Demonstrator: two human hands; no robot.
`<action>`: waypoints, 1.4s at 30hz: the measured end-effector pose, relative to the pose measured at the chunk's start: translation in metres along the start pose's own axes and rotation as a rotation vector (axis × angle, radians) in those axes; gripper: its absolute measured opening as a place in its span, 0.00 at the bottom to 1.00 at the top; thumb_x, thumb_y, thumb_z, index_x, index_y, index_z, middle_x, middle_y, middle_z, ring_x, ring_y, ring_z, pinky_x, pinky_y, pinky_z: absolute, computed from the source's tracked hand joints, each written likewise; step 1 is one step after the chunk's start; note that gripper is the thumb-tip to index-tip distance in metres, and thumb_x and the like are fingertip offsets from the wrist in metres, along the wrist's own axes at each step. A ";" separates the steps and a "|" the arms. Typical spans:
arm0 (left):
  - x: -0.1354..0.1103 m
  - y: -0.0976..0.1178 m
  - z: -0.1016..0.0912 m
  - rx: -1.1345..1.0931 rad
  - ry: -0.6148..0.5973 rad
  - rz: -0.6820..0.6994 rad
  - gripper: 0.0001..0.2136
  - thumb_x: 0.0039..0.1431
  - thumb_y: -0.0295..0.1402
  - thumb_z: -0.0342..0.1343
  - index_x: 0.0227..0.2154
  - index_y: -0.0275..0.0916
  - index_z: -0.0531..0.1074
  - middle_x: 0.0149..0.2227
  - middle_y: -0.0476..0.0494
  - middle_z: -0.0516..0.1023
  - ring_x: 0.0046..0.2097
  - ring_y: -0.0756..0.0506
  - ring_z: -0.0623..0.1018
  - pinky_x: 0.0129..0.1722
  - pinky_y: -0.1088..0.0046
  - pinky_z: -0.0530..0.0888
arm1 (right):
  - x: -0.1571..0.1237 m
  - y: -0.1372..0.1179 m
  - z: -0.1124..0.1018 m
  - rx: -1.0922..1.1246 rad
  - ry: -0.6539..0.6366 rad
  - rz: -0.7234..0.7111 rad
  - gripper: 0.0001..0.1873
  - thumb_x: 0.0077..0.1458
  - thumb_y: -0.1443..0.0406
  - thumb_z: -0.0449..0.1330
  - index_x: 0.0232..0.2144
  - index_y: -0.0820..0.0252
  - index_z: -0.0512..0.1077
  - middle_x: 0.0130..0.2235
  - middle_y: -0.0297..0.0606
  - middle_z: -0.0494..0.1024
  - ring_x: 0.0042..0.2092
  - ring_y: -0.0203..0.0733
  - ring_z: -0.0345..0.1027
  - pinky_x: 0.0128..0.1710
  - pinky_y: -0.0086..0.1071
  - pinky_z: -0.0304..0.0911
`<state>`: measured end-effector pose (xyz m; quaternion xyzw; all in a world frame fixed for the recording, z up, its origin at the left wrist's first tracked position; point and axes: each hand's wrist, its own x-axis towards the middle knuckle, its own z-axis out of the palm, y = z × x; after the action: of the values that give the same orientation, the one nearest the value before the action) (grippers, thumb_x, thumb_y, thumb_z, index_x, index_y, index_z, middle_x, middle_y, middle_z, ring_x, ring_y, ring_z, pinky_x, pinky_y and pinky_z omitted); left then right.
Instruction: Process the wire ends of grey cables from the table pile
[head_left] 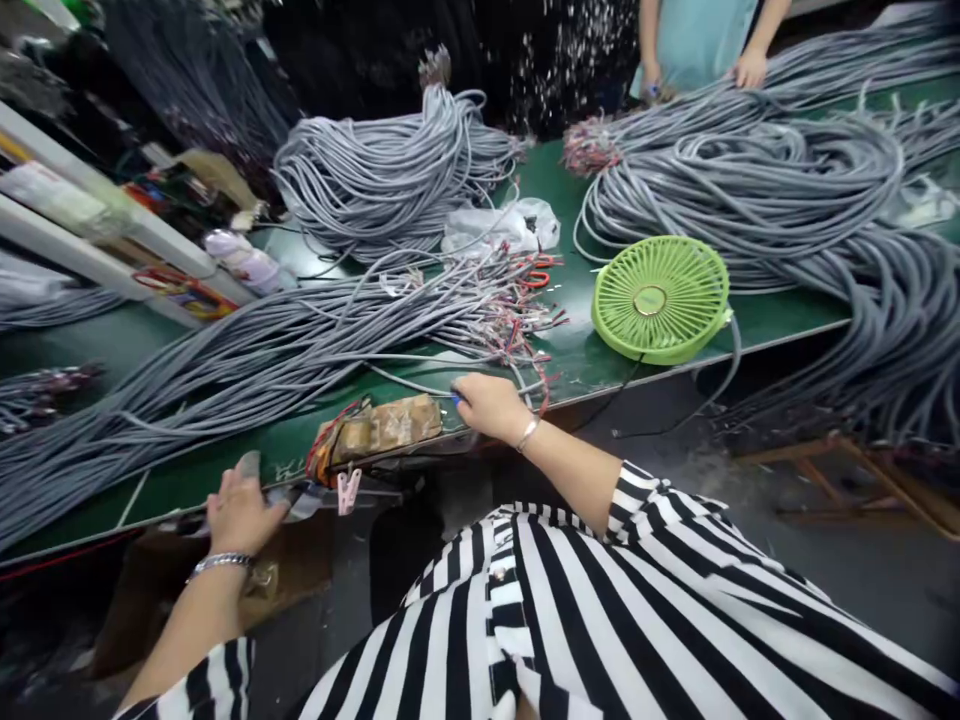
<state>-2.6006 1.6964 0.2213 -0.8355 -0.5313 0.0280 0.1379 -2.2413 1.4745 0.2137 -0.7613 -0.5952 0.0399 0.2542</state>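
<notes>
At the table's front edge, my left hand [244, 508] rests with its thumb spread apart and a greyish cover on one fingertip. It appears to hold nothing. Farther right, my right hand [491, 405] is closed at the edge, with a small blue bit showing at its fingers. What it grips is hidden. Just beyond it lies a bundle of grey cables [322, 330], their stripped ends fanning out in red and white wires [517, 320]. Between my hands, a tape-wrapped block [397, 425] with coloured wires sits on the edge, a pink clothespin [348, 490] hanging below.
A green fan [660, 300] stands at the right edge. Red-handled scissors [538, 270] lie by a plastic bag [502, 225]. Coiled grey cables [375, 180] fill the back, more [772, 190] the right. A co-worker's hand [750, 68] rests on cables opposite. White rails [112, 210] stand left.
</notes>
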 end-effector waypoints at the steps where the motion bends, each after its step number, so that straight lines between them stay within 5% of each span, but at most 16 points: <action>1: 0.000 0.001 0.000 -0.007 0.012 0.002 0.40 0.50 0.47 0.44 0.66 0.44 0.37 0.67 0.36 0.55 0.67 0.35 0.56 0.62 0.53 0.57 | -0.001 0.000 0.000 0.000 0.000 0.004 0.14 0.61 0.62 0.49 0.43 0.58 0.71 0.42 0.41 0.76 0.40 0.45 0.70 0.34 0.32 0.58; 16: 0.003 0.000 0.006 -0.006 0.016 -0.011 0.40 0.50 0.39 0.49 0.65 0.38 0.42 0.67 0.33 0.53 0.67 0.35 0.55 0.62 0.53 0.56 | -0.005 0.000 0.006 -0.003 0.083 0.020 0.15 0.62 0.61 0.48 0.44 0.58 0.71 0.44 0.42 0.76 0.42 0.44 0.68 0.34 0.32 0.54; 23: -0.006 0.012 -0.009 -0.053 0.030 0.050 0.40 0.48 0.38 0.54 0.63 0.28 0.49 0.63 0.28 0.60 0.63 0.32 0.61 0.59 0.52 0.61 | -0.007 0.000 0.010 -0.108 0.112 0.040 0.15 0.60 0.64 0.49 0.45 0.60 0.72 0.45 0.45 0.75 0.44 0.47 0.67 0.35 0.33 0.53; 28: -0.003 0.009 0.001 -0.162 -0.047 -0.033 0.43 0.47 0.35 0.54 0.66 0.31 0.45 0.69 0.33 0.47 0.69 0.35 0.47 0.66 0.53 0.45 | -0.002 0.007 0.023 -0.181 0.179 0.044 0.17 0.59 0.61 0.51 0.46 0.62 0.72 0.42 0.48 0.76 0.41 0.49 0.67 0.32 0.34 0.49; 33: -0.002 0.004 0.012 -0.249 -0.018 -0.034 0.44 0.46 0.35 0.56 0.67 0.30 0.44 0.70 0.34 0.44 0.70 0.36 0.44 0.67 0.53 0.39 | -0.002 0.009 0.023 -0.265 0.206 0.037 0.17 0.60 0.59 0.50 0.40 0.64 0.73 0.38 0.49 0.76 0.38 0.47 0.67 0.29 0.34 0.45; 42: -0.004 0.003 0.013 -0.203 0.039 -0.017 0.39 0.46 0.34 0.53 0.65 0.33 0.53 0.69 0.34 0.50 0.69 0.36 0.49 0.66 0.52 0.47 | 0.000 0.007 0.024 -0.274 0.215 0.040 0.15 0.60 0.60 0.49 0.39 0.60 0.73 0.39 0.44 0.78 0.36 0.45 0.70 0.29 0.34 0.50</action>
<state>-2.6020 1.6937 0.2075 -0.8410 -0.5356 -0.0433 0.0628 -2.2444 1.4816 0.1897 -0.8004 -0.5491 -0.1182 0.2096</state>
